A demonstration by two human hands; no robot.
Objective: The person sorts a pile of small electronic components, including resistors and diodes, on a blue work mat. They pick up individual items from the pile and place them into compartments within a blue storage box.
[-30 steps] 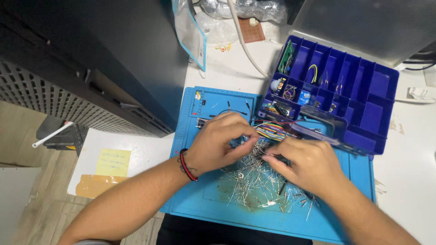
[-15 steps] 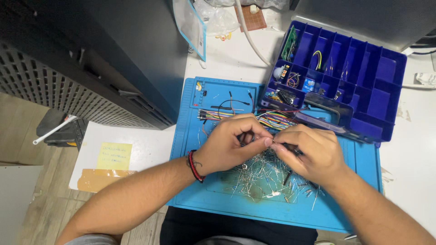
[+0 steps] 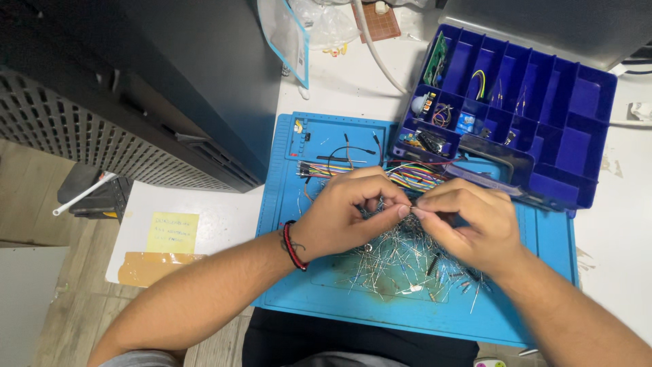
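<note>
My left hand (image 3: pixel 346 214) and my right hand (image 3: pixel 468 224) meet fingertip to fingertip above a blue work mat (image 3: pixel 299 272). Between thumbs and forefingers they pinch one small wire-lead component (image 3: pixel 411 209), too small to tell its kind. Right under the hands lies a loose pile of thin wire-lead components (image 3: pixel 401 265). A bundle of coloured jumper wires (image 3: pixel 407 175) lies on the mat just beyond my fingers. A red and black band sits on my left wrist.
A dark blue compartment box (image 3: pixel 543 115) with small parts stands at the back right, partly on the mat. A large black cabinet (image 3: pixel 136 88) fills the left side. A yellow sticky note (image 3: pixel 171 232) and tan tape sit on the white table (image 3: pixel 217 211).
The view has shifted slightly. Both hands stay over the pile, and their fingertips have come together on one small component.
</note>
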